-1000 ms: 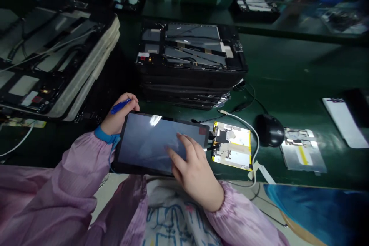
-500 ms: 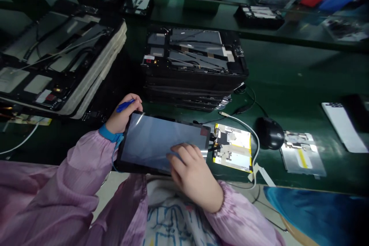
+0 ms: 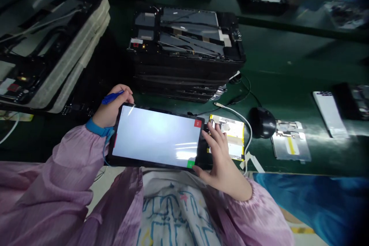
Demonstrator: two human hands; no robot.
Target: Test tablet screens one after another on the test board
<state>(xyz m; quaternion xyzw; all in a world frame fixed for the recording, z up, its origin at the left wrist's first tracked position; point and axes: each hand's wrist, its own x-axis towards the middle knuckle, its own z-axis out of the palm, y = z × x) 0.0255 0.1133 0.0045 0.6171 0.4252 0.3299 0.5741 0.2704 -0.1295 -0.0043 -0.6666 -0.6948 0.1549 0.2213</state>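
Note:
A black tablet [image 3: 157, 136] with a lit pale screen is held over the near edge of the green bench [image 3: 288, 61]. My left hand [image 3: 111, 107] grips its left end and also pinches a blue pen-like tool [image 3: 111, 97]. My right hand [image 3: 220, 157] holds the tablet's right end, thumb under the lower corner, fingers along the edge. A small red square shows at the screen's top right and a green one at the bottom right. A yellow-edged circuit board [image 3: 233, 138] lies just right of the tablet, with short cables running to it.
A stack of opened tablet bodies [image 3: 186, 52] stands behind the tablet. Another stack on foam pads [image 3: 54, 46] fills the left. A black mouse [image 3: 262, 122], a white cable [image 3: 245, 123], a metal plate [image 3: 291, 146] and a white strip [image 3: 328, 113] lie right.
The screen has turned from dark to bright white. My right hand left the screen's surface and now grips the tablet's right end. The view shifted slightly.

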